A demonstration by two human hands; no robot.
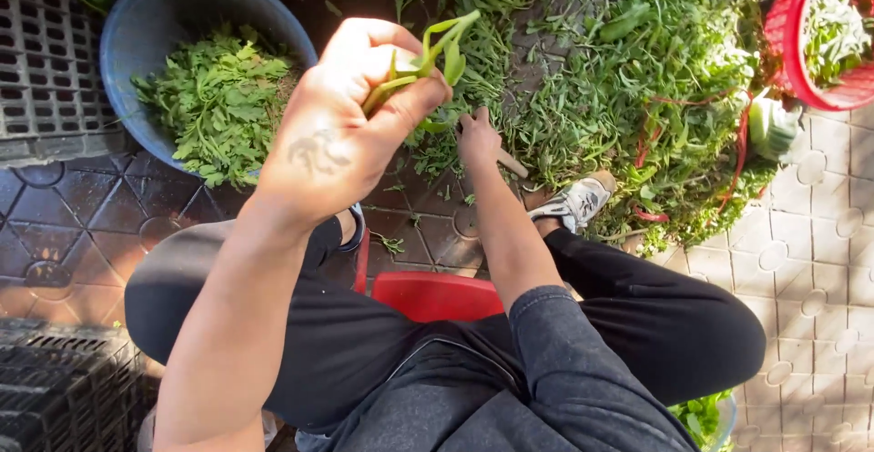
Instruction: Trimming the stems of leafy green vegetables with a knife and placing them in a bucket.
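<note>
The left hand is raised and closed around a few green stems, whose leafy tips poke out above the fingers. Beyond it, the right hand reaches down to the paved floor and grips a knife at the edge of a big pile of greens. A blue tub holding picked leaves stands at the left, and a red basket of greens sits at the top right. The person sits on a red stool.

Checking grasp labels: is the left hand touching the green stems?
Touching. The head view shows the left hand closed around the green stems, thumb pressed against them.
</note>
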